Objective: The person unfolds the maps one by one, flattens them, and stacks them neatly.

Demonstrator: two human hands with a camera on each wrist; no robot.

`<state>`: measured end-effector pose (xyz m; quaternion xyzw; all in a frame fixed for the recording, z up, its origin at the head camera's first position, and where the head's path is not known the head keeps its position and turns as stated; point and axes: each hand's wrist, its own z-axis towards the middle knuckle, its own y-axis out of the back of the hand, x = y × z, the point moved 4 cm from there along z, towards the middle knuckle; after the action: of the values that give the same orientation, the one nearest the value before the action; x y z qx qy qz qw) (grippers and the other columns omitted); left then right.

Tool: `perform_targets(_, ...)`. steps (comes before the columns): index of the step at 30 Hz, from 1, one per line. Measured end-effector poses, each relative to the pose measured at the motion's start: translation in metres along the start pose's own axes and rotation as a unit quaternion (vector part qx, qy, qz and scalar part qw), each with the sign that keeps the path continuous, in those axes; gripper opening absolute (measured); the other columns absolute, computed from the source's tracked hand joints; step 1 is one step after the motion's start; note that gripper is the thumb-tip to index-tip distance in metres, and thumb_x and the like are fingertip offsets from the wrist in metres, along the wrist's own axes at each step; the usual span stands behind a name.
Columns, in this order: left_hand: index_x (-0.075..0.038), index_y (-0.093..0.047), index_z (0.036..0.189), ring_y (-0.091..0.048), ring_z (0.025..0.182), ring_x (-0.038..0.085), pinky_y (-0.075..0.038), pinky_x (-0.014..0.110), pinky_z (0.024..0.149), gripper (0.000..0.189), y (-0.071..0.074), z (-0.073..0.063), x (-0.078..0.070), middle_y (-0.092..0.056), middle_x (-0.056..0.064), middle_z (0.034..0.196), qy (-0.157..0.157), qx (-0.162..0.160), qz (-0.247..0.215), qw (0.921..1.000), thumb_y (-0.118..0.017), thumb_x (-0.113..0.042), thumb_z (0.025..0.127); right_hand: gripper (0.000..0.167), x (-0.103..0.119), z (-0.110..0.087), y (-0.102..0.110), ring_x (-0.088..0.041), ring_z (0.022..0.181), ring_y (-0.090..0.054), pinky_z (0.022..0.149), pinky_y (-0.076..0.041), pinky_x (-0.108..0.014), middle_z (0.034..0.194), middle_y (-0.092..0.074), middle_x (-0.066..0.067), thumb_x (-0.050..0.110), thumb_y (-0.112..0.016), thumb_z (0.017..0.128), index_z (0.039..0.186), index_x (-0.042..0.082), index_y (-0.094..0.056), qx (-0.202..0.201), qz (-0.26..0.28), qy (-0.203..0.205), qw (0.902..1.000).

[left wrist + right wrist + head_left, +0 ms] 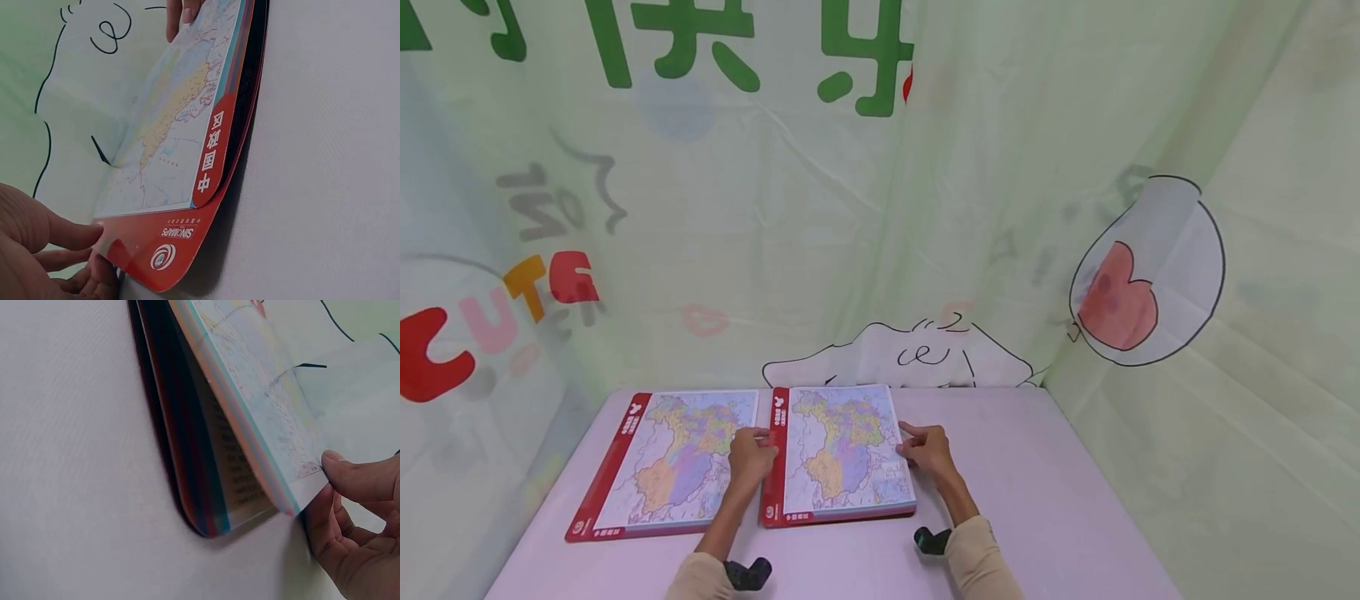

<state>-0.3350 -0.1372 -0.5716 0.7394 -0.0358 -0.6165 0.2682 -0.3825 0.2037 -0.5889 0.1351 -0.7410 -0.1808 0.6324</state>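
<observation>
A map booklet (842, 450) with a red left border lies in front of me on the table, a coloured map on its top page. My left hand (751, 457) pinches its red left edge, the thumb on top and the fingers beneath in the left wrist view. At the opposite edge, my right hand (927, 450) pinches the upper pages (250, 406) by their side. Those pages stand raised off the lower ones in the right wrist view, and printed text (247, 478) shows in the gap. A second, similar map booklet (658, 467) lies to the left, partly covered by my left forearm.
The pale table (1037, 492) reaches back to a hanging white-green curtain (760, 250) with printed letters and drawings. More curtain (1247, 433) closes off the right side. Dark wrist devices (748, 574) sit at both sleeves.
</observation>
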Motion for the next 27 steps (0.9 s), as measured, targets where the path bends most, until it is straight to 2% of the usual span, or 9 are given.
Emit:
perform_targets(2, 0.013, -0.065, 0.137, -0.073, 0.114, 0.049, -0.065, 0.048, 0.086, 0.039, 0.0, 0.0005, 0.0005, -0.071, 0.035, 0.125, -0.007, -0.006, -0.005, 0.9999, -0.069, 0.004, 0.098, 0.051, 0.0012, -0.0008, 0.0001, -0.018, 0.072, -0.061, 0.066, -0.053, -0.024, 0.083, -0.071, -0.008, 0.001, -0.082, 0.094, 0.143, 0.008, -0.07, 0.002, 0.003, 0.002, 1.0)
perform_targets(7, 0.012, -0.065, 0.137, -0.073, 0.114, 0.05, -0.065, 0.054, 0.093, 0.041, 0.001, 0.0007, 0.0007, -0.072, 0.035, 0.124, -0.021, -0.013, -0.012, 0.9996, -0.07, 0.007, 0.097, 0.051, -0.0009, 0.001, -0.0007, -0.018, 0.073, -0.061, 0.065, -0.053, -0.023, 0.082, -0.07, -0.008, 0.0, -0.083, 0.093, 0.142, 0.009, -0.071, 0.002, 0.017, -0.006, 0.9998)
perform_targets(18, 0.012, -0.068, 0.134, -0.074, 0.11, 0.047, -0.066, 0.053, 0.094, 0.038, 0.0051, -0.0017, 0.0023, -0.073, 0.033, 0.121, -0.049, -0.019, -0.021, 0.9984, -0.071, 0.009, 0.096, 0.051, -0.0056, 0.0028, -0.0004, -0.016, 0.073, -0.066, 0.067, -0.062, -0.024, 0.086, -0.076, -0.01, -0.003, -0.084, 0.091, 0.139, 0.011, -0.074, -0.008, 0.047, -0.002, 0.9989)
perform_targets(27, 0.012, -0.068, 0.134, -0.074, 0.111, 0.048, -0.066, 0.053, 0.094, 0.038, 0.0067, -0.0027, 0.0005, -0.073, 0.034, 0.122, -0.063, -0.014, -0.017, 0.9978, -0.07, 0.009, 0.096, 0.051, 0.0025, -0.0055, -0.0002, -0.016, 0.075, -0.063, 0.063, -0.057, -0.023, 0.086, -0.072, -0.008, -0.007, -0.081, 0.091, 0.138, 0.008, -0.074, -0.017, 0.064, -0.01, 0.9977)
